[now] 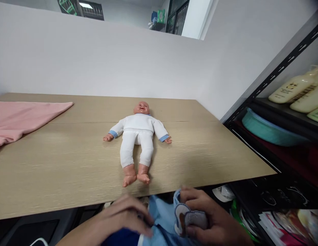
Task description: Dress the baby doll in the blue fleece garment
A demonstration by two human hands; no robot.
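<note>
My right hand [206, 213] is closed on a light blue baby garment [161, 210], just below the table's front edge. A grey and brown appliqué with a blue trimmed edge shows between its fingers and thumb. My left hand [128, 213] is at the garment's left side, fingertips against the cloth. It is smeared by motion, so its grip is unclear. Beyond both hands, a baby doll [138, 136] lies on its back on the table [71, 164]. Its head points to the wall, its arms are spread, and white cloth with blue cuffs covers its body and limbs.
A pink cloth [25, 116] lies at the table's left. On the right, a black shelf rack [266, 77] holds pale bottles [292, 89] and a teal basin [271, 131]. Packets [284, 225] lie below it. A white wall [110, 61] stands behind the table.
</note>
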